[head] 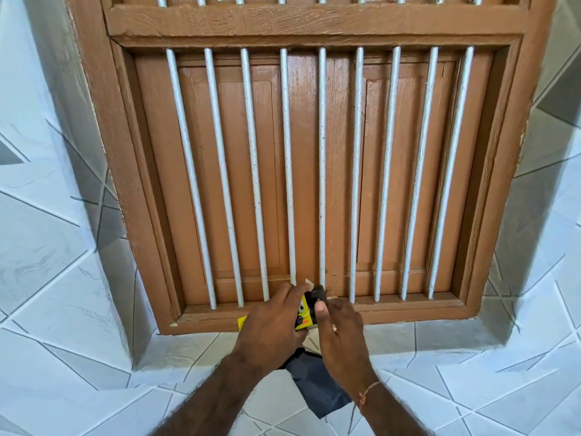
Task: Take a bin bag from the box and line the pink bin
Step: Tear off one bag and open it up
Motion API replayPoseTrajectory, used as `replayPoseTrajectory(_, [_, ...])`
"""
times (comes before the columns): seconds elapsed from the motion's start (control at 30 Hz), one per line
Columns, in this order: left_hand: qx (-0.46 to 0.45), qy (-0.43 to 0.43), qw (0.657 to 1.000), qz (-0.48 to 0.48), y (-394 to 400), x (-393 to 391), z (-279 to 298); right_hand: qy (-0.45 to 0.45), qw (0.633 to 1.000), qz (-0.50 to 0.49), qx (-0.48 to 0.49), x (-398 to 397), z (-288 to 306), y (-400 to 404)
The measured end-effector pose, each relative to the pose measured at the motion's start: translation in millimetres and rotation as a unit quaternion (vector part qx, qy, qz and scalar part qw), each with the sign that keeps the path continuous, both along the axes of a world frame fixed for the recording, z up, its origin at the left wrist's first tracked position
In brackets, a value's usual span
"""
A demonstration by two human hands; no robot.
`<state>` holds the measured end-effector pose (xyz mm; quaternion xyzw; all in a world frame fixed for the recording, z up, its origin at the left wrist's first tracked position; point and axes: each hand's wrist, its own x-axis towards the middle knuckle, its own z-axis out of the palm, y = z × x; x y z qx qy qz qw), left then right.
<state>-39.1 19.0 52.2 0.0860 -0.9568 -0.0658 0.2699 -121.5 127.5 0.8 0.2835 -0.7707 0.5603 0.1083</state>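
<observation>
A tiled room in a home, at a barred window

Brown wooden shutters (317, 171) sit closed behind 9 white metal bars (288, 171), set in a painted timber frame (317, 22); pale marbled tiles (47, 247) with grey lines cover the surrounding wall.

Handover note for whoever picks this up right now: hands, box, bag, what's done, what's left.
Left hand: grips the yellow box from its left side, at the sill of the barred wooden window.
Right hand: thumb and fingers at the box's open top, on the black roll of bin bags sticking out of it.
Dark sheet hangs below the hands; cannot tell whether it is a bag already pulled out.
Pink bin: not in view.
Done: box picked up and opened.
Left: draw one bag free, put the box down, find the bin, line it.
</observation>
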Motion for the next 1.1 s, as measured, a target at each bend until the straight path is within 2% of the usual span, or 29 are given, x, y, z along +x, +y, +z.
replayPoseTrajectory(0.07, [0.006,-0.003,1.000,0.001,-2,1,1,-0.029,0.999,0.008,-0.039,-3,1,5])
replayPoseTrajectory(0.17, [0.017,-0.004,1.000,0.002,-2,2,1,-0.072,0.990,-0.030,-0.117,-4,11,13])
replayPoseTrajectory(0.3, [0.040,0.000,0.999,-0.018,0,1,0,-0.107,0.991,0.016,-0.079,-9,20,16])
replayPoseTrajectory(0.57, [0.087,-0.008,0.996,-0.011,1,-2,-2,-0.050,0.991,0.115,0.042,-16,36,20])
replayPoseTrajectory(0.67, [0.097,-0.007,0.995,-0.013,-1,-2,-3,-0.137,0.973,0.176,-0.058,-15,38,25])
replayPoseTrajectory(0.77, [0.086,-0.018,0.996,-0.017,-2,-4,-1,-0.226,0.944,0.189,-0.149,-17,33,29])
replayPoseTrajectory(0.87, [0.075,-0.038,0.996,-0.004,-2,-6,0,-0.262,0.930,0.216,-0.144,-17,26,27])
replayPoseTrajectory(1.0, [0.064,-0.070,0.995,0.009,-2,-8,-1,-0.252,0.942,0.185,-0.125,-15,20,20])
replayPoseTrajectory(1.1, [0.051,-0.091,0.994,0.016,-3,-11,-4,-0.274,0.937,0.156,-0.152,-18,10,11])
